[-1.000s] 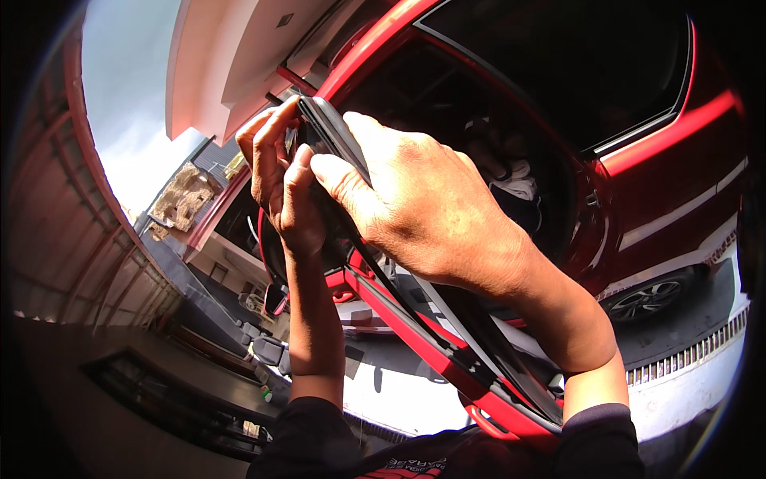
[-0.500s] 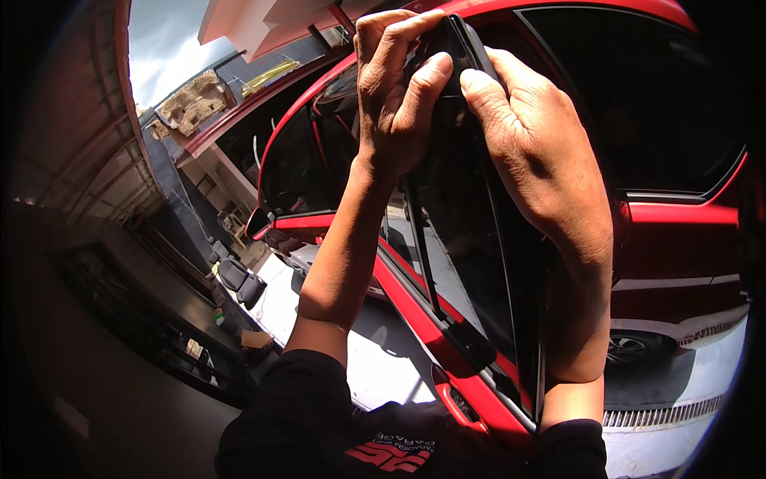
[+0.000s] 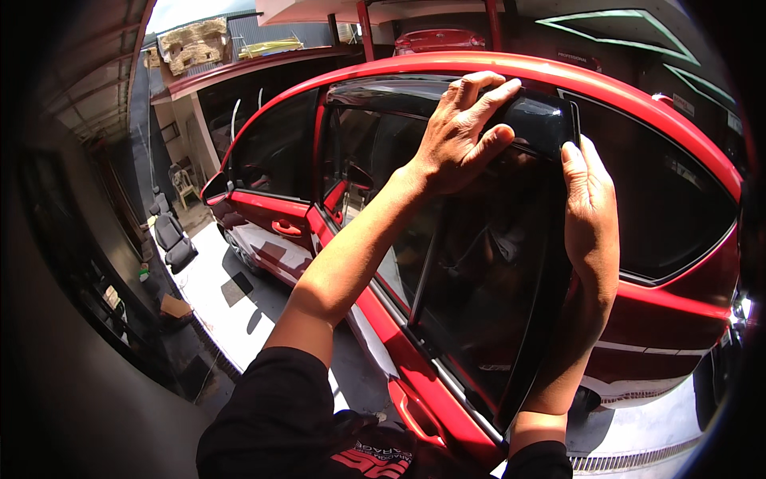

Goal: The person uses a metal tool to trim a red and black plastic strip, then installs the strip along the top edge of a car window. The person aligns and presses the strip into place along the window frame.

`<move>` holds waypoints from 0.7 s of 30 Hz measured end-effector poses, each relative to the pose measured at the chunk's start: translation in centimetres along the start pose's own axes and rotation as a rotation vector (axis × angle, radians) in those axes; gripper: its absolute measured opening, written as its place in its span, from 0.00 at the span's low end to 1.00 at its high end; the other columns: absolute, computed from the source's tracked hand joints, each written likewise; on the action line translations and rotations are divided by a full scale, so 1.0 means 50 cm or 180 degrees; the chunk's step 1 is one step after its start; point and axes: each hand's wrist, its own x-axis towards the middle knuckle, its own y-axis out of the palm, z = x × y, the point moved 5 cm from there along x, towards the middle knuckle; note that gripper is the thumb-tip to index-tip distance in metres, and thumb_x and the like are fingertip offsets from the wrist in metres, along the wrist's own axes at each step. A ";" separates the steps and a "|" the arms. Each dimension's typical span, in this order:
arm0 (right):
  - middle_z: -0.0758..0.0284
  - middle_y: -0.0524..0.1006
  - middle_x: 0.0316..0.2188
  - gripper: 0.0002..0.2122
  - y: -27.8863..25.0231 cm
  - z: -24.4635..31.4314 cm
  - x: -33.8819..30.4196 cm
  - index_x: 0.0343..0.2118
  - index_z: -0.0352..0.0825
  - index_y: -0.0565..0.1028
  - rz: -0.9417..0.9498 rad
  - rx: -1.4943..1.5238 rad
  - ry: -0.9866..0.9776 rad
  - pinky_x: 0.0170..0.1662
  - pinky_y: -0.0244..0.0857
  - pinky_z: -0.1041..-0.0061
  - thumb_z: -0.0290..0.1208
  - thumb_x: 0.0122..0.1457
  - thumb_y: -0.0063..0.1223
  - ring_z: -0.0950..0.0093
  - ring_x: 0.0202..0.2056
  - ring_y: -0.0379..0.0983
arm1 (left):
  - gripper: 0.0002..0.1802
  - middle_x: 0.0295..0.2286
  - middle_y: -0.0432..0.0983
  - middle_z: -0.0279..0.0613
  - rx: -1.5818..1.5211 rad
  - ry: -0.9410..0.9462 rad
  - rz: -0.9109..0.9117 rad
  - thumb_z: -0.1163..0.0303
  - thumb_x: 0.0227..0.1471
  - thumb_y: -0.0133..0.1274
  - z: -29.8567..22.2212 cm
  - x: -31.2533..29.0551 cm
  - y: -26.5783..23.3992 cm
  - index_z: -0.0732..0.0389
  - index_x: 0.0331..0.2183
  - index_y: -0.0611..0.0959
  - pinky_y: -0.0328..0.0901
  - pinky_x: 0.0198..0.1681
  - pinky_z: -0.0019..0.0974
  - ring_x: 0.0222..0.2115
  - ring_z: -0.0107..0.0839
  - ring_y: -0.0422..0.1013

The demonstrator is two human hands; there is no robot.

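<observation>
A red car's rear door (image 3: 383, 319) stands open in front of me, with dark glass (image 3: 479, 271) in its black frame. Along the top of that frame runs a glossy, dark window visor (image 3: 544, 124). My left hand (image 3: 463, 136) lies against the visor from the near side, fingers stretched and thumb apart. At the door's upper rear corner, my right hand (image 3: 592, 211) clasps the black frame edge. Its thumb is on the near side, and the other fingers are partly hidden behind the edge.
The red car's body (image 3: 678, 303) fills the right side, with its front door (image 3: 279, 227) to the left. A loose car seat (image 3: 171, 235) stands on the floor at the left, near a cardboard box (image 3: 175, 306). Another red car (image 3: 439, 40) shows at the back.
My view has shifted back and levelled, showing more of the car. The left hand has moved away from the rear corner along the visor; the right hand is slightly lower on the edge.
</observation>
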 end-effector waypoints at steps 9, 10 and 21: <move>0.58 0.76 0.33 0.20 -0.004 0.008 -0.007 0.54 0.28 0.71 -0.0103 -0.0391 -0.0139 0.47 0.65 0.70 0.40 0.72 0.39 0.66 0.36 0.71 | 0.30 0.53 0.68 0.50 0.0284 -0.0352 -0.0545 0.45 0.68 0.37 0.202 -0.069 -0.045 0.55 0.58 0.76 0.55 0.62 0.49 0.56 0.49 0.63; 0.57 0.76 0.34 0.20 -0.005 0.015 -0.002 0.53 0.28 0.71 -0.0053 -0.0419 -0.0082 0.47 0.65 0.70 0.41 0.72 0.39 0.66 0.37 0.72 | 0.31 0.53 0.67 0.50 0.0294 -0.0389 -0.0637 0.44 0.69 0.35 0.201 -0.064 -0.044 0.55 0.58 0.76 0.53 0.63 0.49 0.56 0.48 0.63; 0.63 0.78 0.43 0.19 -0.013 0.012 -0.004 0.55 0.28 0.72 0.0084 -0.0189 -0.0069 0.54 0.61 0.76 0.39 0.72 0.41 0.74 0.44 0.69 | 0.25 0.52 0.71 0.51 -0.0379 -0.0255 0.0275 0.56 0.63 0.52 0.106 0.017 -0.054 0.58 0.57 0.78 0.61 0.60 0.45 0.55 0.49 0.68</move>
